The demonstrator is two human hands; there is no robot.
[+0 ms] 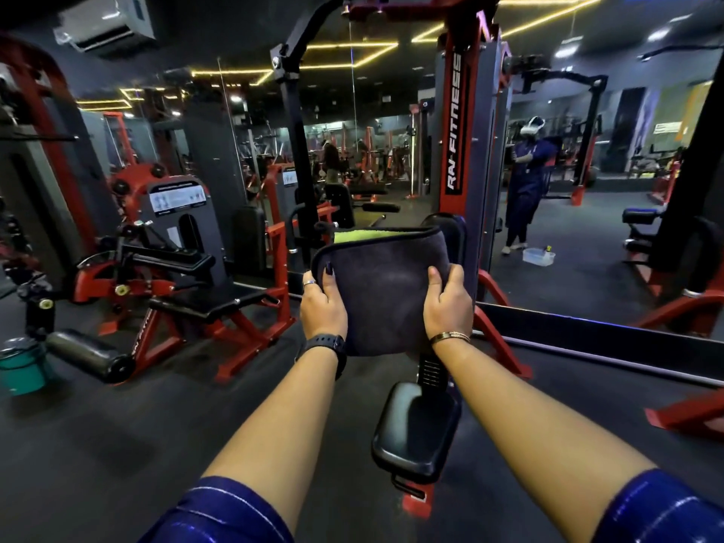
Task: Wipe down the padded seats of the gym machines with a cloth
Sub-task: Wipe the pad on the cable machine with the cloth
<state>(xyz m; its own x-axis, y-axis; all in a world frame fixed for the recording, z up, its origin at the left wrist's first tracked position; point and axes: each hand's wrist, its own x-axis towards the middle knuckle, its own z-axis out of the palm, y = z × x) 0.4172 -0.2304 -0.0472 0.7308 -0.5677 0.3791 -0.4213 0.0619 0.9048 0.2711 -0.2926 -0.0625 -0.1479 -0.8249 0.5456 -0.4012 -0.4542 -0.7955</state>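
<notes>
At the far left, a teal bucket [21, 370] was seen on the dark floor, just beside the black roller pad [84, 354] of a red-framed machine. Further right, that machine's flat black seat [219, 299] was set low. Near the centre, the left edge of a dark grey cloth [382, 295] was gripped by the left hand [323, 307], the thumb laid over the front face and the fingers hidden behind. A black watch [327, 342] was worn on that wrist. The cloth was held up in the air between both hands, and a green inner face was shown at its folded top edge. Its right edge was gripped in the same way by the right hand [446, 303], with a thin bangle [450, 337] worn at the wrist. Below the cloth and apart from it, a black padded seat [415, 429] was carried on a red-framed support. Behind, a red upright [454, 123] lettered "RN FITNESS" was seen. To the right was a mirror [587, 276], in which a clear plastic tub [538, 255] was reflected on the floor.
</notes>
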